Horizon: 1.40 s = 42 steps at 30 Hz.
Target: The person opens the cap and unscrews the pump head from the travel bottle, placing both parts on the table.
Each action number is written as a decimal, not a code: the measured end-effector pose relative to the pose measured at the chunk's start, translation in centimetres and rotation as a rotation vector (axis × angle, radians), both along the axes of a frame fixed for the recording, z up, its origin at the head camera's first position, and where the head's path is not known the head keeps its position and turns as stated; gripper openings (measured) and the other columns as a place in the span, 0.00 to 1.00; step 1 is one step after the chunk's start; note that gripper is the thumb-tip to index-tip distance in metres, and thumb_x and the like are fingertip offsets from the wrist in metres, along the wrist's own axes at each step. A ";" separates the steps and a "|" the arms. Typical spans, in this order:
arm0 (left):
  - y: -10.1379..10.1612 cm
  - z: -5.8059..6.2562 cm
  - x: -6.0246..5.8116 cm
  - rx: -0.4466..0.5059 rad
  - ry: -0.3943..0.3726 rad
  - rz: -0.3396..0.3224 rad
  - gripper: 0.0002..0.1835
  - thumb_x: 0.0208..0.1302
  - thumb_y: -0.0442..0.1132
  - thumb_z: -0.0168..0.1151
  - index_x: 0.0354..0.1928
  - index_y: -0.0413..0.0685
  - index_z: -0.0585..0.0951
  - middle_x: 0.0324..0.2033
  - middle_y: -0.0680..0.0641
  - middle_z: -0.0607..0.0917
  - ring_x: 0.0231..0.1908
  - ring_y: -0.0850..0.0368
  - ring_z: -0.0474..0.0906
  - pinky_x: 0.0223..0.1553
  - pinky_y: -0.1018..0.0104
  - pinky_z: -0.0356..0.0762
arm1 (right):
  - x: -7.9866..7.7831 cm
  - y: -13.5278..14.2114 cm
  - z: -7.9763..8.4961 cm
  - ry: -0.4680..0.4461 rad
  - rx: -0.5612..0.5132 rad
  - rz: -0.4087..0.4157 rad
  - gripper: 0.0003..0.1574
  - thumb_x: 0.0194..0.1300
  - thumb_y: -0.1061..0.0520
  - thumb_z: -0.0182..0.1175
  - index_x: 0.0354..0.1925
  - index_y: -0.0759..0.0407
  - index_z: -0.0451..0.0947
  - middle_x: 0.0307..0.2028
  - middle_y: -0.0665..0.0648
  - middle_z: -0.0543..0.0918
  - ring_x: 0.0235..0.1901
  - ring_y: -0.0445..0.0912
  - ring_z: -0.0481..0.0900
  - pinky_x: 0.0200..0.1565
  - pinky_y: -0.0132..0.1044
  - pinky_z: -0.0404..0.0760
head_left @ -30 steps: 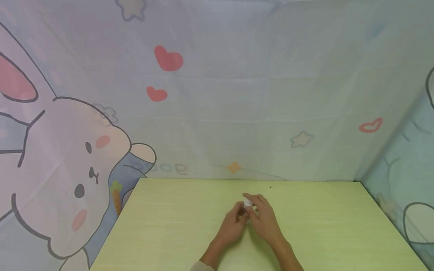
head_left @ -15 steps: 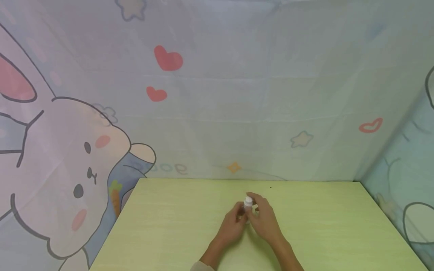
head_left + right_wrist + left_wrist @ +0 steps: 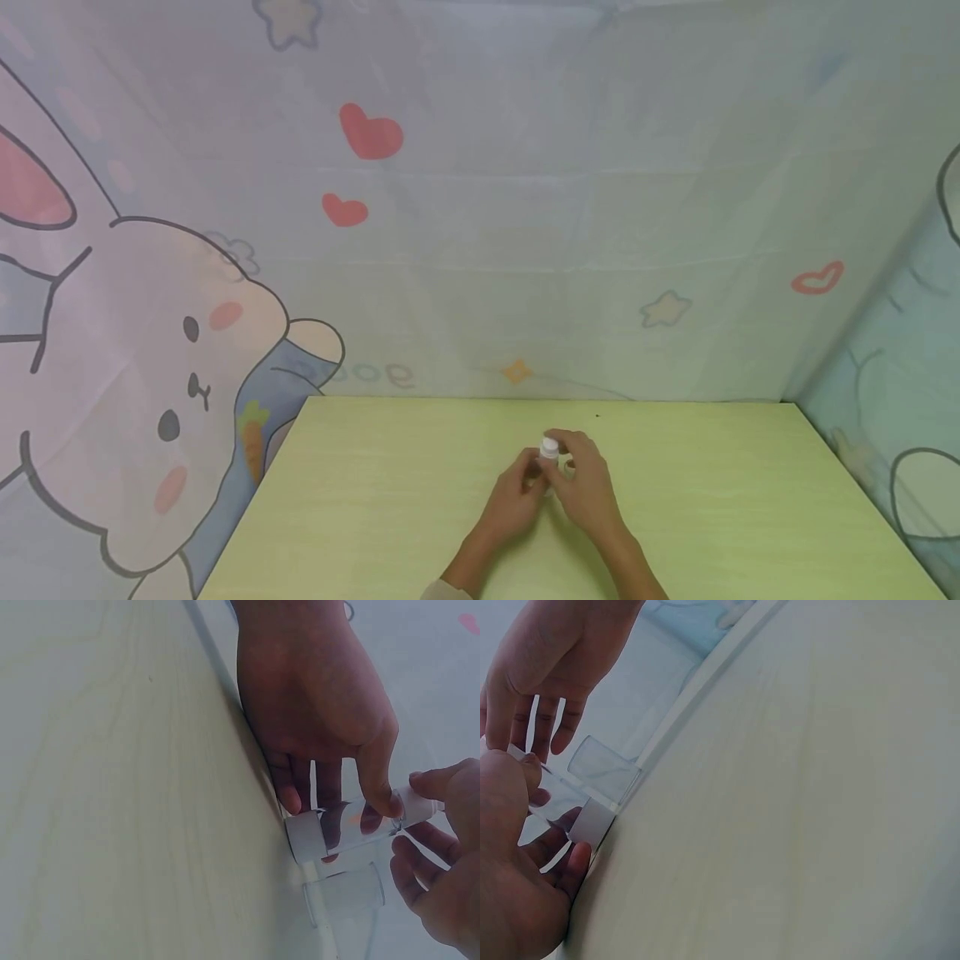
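Note:
A small clear bottle (image 3: pixel 346 829) with a white base (image 3: pixel 305 836) and a white cap (image 3: pixel 550 445) stands upright on the table, between both hands in the head view. My left hand (image 3: pixel 513 505) grips its see-through body from the left, thumb near the neck. On the other side, my right hand (image 3: pixel 591 493) holds the top, its thumb and forefinger about the cap; the exact contact is partly hidden. Close beside the bottle in both wrist views sits a clear cup-like piece (image 3: pixel 345 891), apart from the hands. The right hand mostly covers this piece in the head view.
The pale yellow-green table (image 3: pixel 360 492) reaches to a printed cloth backdrop (image 3: pixel 480 208) with hearts and a rabbit. A tiny dark speck (image 3: pixel 597 415) lies near the table's back edge.
My right forefinger has shifted back and right from over the cap, so more of the cap's top shows. The left hand keeps its grip, and the bottle stays in place.

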<state>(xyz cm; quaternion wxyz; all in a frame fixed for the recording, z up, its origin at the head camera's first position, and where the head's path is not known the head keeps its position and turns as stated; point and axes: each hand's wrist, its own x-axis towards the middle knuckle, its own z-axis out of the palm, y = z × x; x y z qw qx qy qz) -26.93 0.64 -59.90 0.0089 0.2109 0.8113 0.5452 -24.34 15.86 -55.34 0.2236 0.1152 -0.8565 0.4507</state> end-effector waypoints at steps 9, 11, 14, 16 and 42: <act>0.0 -0.1 -0.1 0.005 -0.001 -0.003 0.16 0.82 0.57 0.54 0.64 0.65 0.77 0.57 0.56 0.86 0.58 0.59 0.82 0.54 0.59 0.81 | 0.0 0.0 -0.1 0.019 -0.001 0.010 0.25 0.71 0.63 0.70 0.64 0.60 0.79 0.50 0.54 0.84 0.50 0.50 0.80 0.46 0.53 0.85; 0.0 0.0 0.0 0.003 -0.001 0.000 0.17 0.82 0.58 0.54 0.64 0.64 0.77 0.56 0.56 0.87 0.57 0.59 0.82 0.54 0.59 0.81 | 0.0 0.0 -0.1 0.016 -0.003 0.012 0.26 0.71 0.63 0.70 0.64 0.60 0.79 0.50 0.55 0.85 0.50 0.50 0.80 0.47 0.53 0.86; 0.0 0.0 0.1 0.001 0.003 0.003 0.17 0.82 0.58 0.54 0.63 0.64 0.77 0.56 0.56 0.87 0.57 0.58 0.82 0.54 0.59 0.81 | 0.1 0.0 -0.1 0.005 -0.004 0.008 0.26 0.71 0.63 0.70 0.65 0.60 0.78 0.49 0.54 0.85 0.50 0.49 0.80 0.47 0.51 0.85; 0.0 0.1 0.2 0.004 0.002 0.003 0.17 0.81 0.59 0.54 0.63 0.64 0.77 0.56 0.56 0.87 0.57 0.58 0.82 0.54 0.58 0.81 | 0.1 0.0 -0.1 -0.004 -0.004 0.006 0.26 0.71 0.62 0.70 0.65 0.60 0.78 0.49 0.54 0.85 0.50 0.49 0.80 0.48 0.50 0.85; 0.0 -0.2 -0.1 -0.008 0.023 0.007 0.16 0.82 0.56 0.54 0.64 0.64 0.77 0.53 0.57 0.87 0.54 0.59 0.82 0.50 0.60 0.80 | 0.2 0.0 -0.1 0.045 0.029 0.027 0.22 0.73 0.63 0.67 0.63 0.57 0.80 0.54 0.55 0.86 0.50 0.51 0.81 0.47 0.51 0.86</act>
